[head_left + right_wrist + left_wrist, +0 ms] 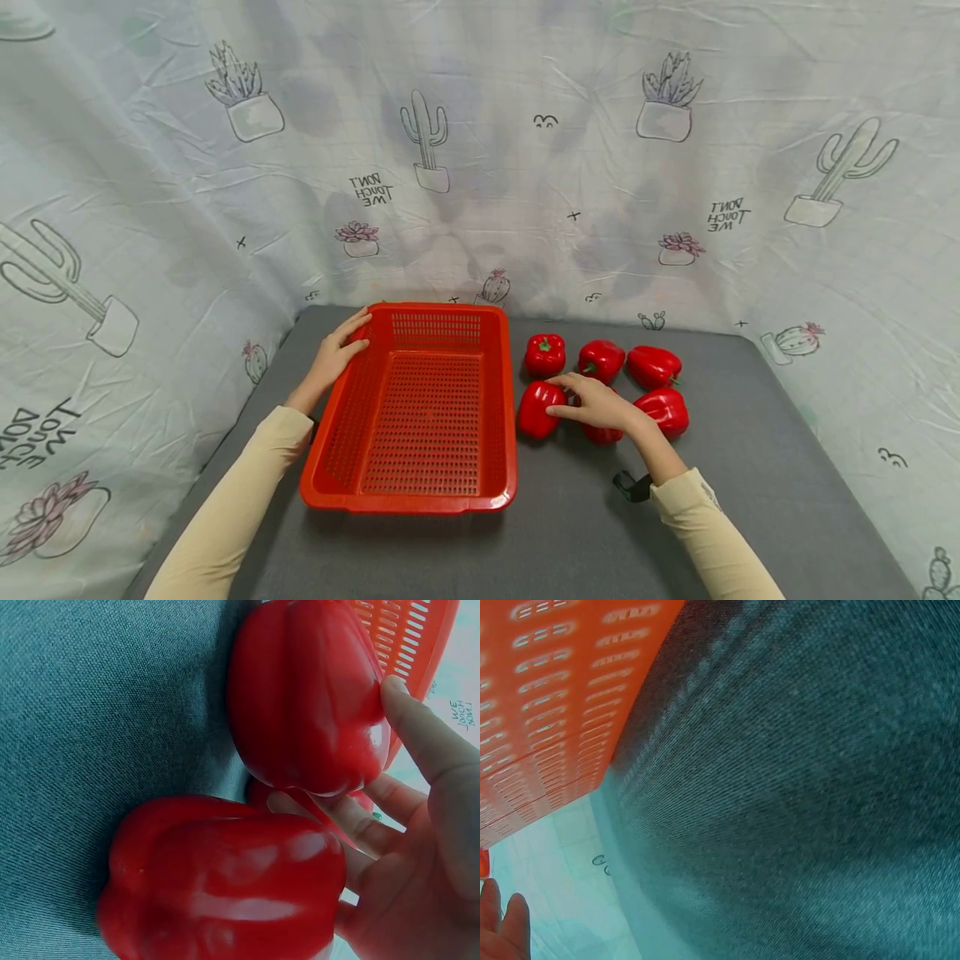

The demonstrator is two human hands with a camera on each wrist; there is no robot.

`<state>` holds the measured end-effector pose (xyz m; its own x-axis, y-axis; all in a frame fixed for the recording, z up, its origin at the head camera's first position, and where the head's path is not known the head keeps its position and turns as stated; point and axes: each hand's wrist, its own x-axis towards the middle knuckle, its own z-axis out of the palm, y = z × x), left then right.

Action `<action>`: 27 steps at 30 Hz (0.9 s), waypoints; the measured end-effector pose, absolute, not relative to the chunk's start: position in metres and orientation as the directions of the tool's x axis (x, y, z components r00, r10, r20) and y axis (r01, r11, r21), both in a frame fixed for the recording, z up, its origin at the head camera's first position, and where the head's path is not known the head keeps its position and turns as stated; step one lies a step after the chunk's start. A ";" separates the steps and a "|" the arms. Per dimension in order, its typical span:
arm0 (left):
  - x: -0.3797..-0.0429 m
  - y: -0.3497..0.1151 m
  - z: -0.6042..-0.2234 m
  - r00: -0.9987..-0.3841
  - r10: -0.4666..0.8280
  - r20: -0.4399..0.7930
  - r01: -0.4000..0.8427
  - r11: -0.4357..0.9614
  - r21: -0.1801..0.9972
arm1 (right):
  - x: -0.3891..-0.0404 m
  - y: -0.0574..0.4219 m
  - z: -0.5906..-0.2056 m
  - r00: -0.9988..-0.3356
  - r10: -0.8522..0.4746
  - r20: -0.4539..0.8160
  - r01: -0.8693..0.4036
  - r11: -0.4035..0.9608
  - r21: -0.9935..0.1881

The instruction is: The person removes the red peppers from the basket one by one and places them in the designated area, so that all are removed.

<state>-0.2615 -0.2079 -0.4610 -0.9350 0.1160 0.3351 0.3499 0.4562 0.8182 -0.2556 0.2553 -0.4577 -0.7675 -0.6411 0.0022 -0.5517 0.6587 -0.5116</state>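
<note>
A red bell pepper [537, 412] lies just right of the red plastic basket [411, 503]. My right hand [596, 404] reaches to it from the right, with the thumb on one side and fingertips at its end. In the right wrist view, the thumb [397, 701] presses the glossy skin of that bell pepper [307, 697]. Another bell pepper [225, 885] lies under the palm side. My left hand [333, 354] rests on the basket's left rim near the far corner, and its straight fingers [514, 926] show at the lower left of the left wrist view.
More red bell peppers stand to the right: one at the back [545, 356], one beside it [602, 360], one farther right [654, 367] and one near my forearm [665, 412]. A black strap [632, 486] sits by my right wrist. A patterned curtain [480, 167] surrounds the grey table [570, 533].
</note>
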 end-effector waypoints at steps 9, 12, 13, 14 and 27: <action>-0.278 -0.225 -0.479 -0.946 0.160 0.282 0.322 0.573 0.754 | -0.261 0.252 -0.458 -0.752 -0.659 0.012 -0.575 0.648 -0.499; -0.279 -0.226 -0.476 -0.945 0.184 0.270 0.326 0.596 0.734 | -0.263 0.252 -0.459 -0.745 -0.667 0.010 -0.580 0.641 -0.503; -0.280 -0.226 -0.475 -0.945 0.192 0.265 0.326 0.604 0.727 | -0.264 0.252 -0.459 -0.744 -0.668 0.010 -0.581 0.639 -0.504; -0.280 -0.226 -0.475 -0.945 0.200 0.259 0.327 0.617 0.716 | -0.264 0.252 -0.459 -0.742 -0.670 0.010 -0.582 0.637 -0.505; -0.283 -0.221 -0.457 -0.955 0.251 0.159 0.294 0.719 0.629 | -0.268 0.260 -0.457 -0.769 -0.640 0.008 -0.529 0.629 -0.570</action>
